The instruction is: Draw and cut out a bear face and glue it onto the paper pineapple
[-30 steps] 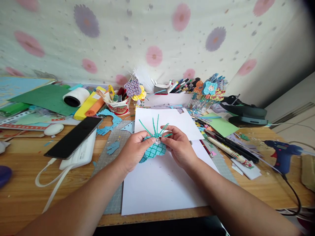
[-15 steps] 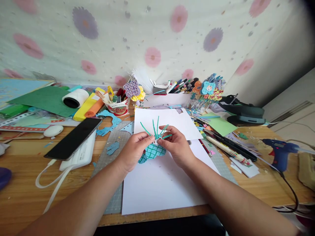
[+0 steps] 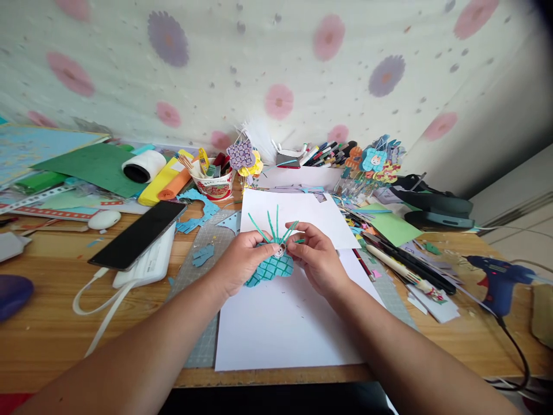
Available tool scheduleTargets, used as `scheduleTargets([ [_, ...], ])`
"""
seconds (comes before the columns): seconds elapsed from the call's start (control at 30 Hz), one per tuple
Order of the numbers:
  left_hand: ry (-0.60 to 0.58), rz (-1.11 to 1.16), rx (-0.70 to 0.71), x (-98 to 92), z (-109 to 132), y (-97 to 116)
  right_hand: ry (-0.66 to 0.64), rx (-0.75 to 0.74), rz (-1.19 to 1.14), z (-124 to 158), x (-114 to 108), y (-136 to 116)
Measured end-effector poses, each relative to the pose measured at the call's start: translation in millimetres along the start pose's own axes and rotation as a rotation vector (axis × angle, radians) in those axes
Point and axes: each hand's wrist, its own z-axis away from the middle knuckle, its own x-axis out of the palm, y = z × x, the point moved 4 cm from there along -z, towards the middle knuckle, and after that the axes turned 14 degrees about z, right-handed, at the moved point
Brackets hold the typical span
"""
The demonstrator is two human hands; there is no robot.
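Note:
Above the white paper, I hold a blue paper cutout [image 3: 273, 268] crossed by green strips in a woven lattice. Several loose green strip ends [image 3: 277, 222] fan upward from its top edge. My left hand [image 3: 244, 259] is closed on the cutout's left side, thumb on its upper face. A small whitish piece with a dark centre [image 3: 280, 249] sits near the top middle, between my thumbs. My right hand [image 3: 317, 256] pinches at the upper right, among the strip ends; its fingertips partly hide what they grip.
White sheets [image 3: 285, 334] lie on a grey cutting mat [image 3: 201, 340]. To the left are a phone [image 3: 140, 233] on a white power bank [image 3: 149, 262] and blue paper scraps [image 3: 203, 255]. A glue gun [image 3: 496, 282] and pens [image 3: 406, 262] lie right; a tool cup [image 3: 213, 185] stands behind.
The view has shifted, so the desk appears slightly farther right. The right fingertips have moved slightly away from the left thumb, and the small whitish piece shows more clearly.

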Motion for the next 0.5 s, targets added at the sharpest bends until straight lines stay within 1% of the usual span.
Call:
scheduleTargets([
  [0.2,0.008,-0.002,-0.007,-4.7,-1.4,0.3,-0.029,-0.019,0.010,-3.7,1.3,5.8],
  [0.27,0.009,-0.009,-0.026,-7.3,-1.9,-0.1,-0.017,-0.039,0.029,-6.8,-0.5,6.0],
  [0.33,0.003,-0.019,-0.037,-8.8,-2.5,1.0,0.026,-0.074,0.069,-9.8,-5.4,2.2],
  [0.4,-0.026,-0.025,-0.061,-8.1,-2.8,2.4,0.098,-0.125,0.122,-11.0,-14.1,-6.0],
  [0.5,-0.058,-0.024,-0.098,-6.3,-2.1,4.4,0.197,-0.205,0.287,-5.9,-34.2,-23.0],
])
